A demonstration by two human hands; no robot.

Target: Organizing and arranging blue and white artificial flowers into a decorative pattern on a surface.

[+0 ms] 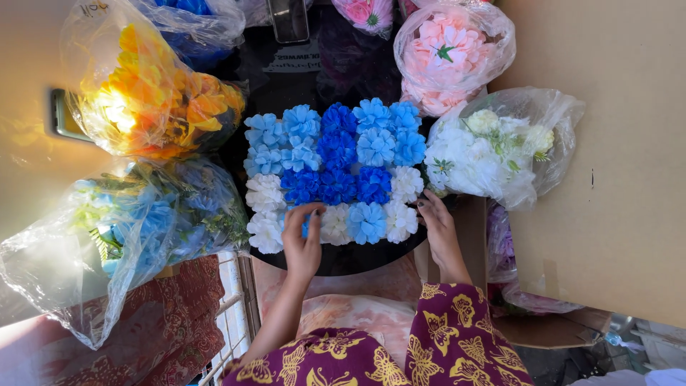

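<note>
Left hand (303, 246) pinches a light-blue flower (306, 224) into the flower block (336, 171) on the black tray (343, 261), right hand (437, 225) flat, steadying its edge; block looks nearly filled, one gap left.

Beyond the hands, a dark glossy round tabletop (300, 78) takes up the middle of the scene. To their right stands a broad sheet of plain brown cardboard (607, 179), dull and evenly lit. To their left a pale beige surface (28, 157) catches strong warm sunlight. Below and left, a red patterned cloth (164, 322) lies beside a white wire rack (230, 314).
</note>
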